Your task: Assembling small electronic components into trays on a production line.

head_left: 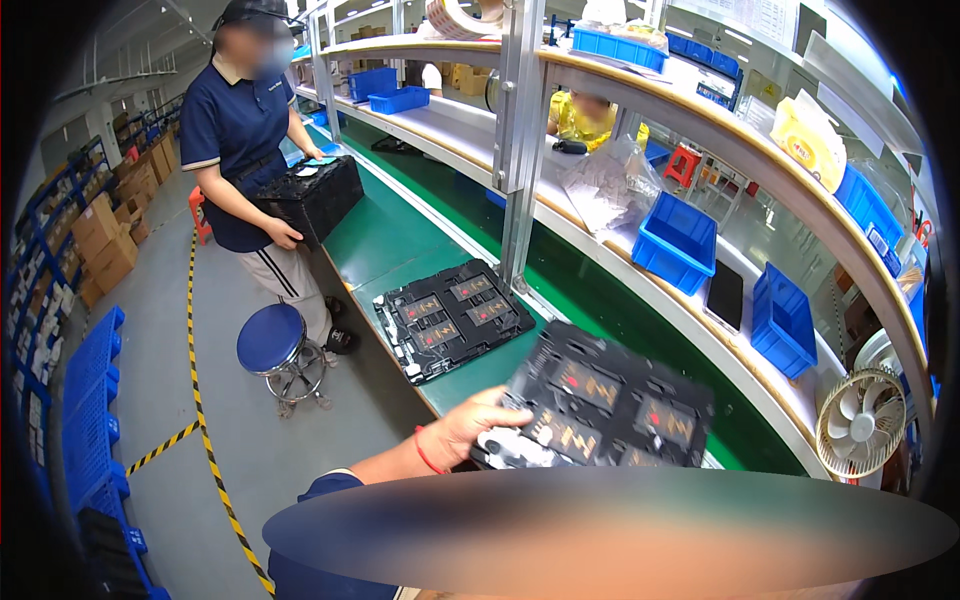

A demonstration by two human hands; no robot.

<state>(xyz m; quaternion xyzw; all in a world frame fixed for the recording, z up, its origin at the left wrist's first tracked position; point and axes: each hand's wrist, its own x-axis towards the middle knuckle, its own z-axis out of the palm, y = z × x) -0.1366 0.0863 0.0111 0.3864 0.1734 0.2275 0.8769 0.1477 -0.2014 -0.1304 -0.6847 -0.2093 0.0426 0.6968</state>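
Observation:
My left hand (472,424), with a red cord round its wrist, grips the near left corner of a black plastic tray (625,372). Its thumb lies on the top and the other fingers are hidden beneath. The tray is tilted and slightly blurred, above the green work surface (385,235). Set into it are several dark rectangular panels with orange and red marks, and a whitish patch shows at the corner by my hand. A similar black tray (465,312) lies flat on the green surface just beyond. My right hand does not show; a smeared oval covers the lower edge.
At the far left a co-worker (240,130) stands holding a black box-like stack (318,195). A blue round stool (272,340) is beside the bench. A metal post (518,150) rises behind the trays. Blue bins (675,240) and a fan (862,422) line the right shelf.

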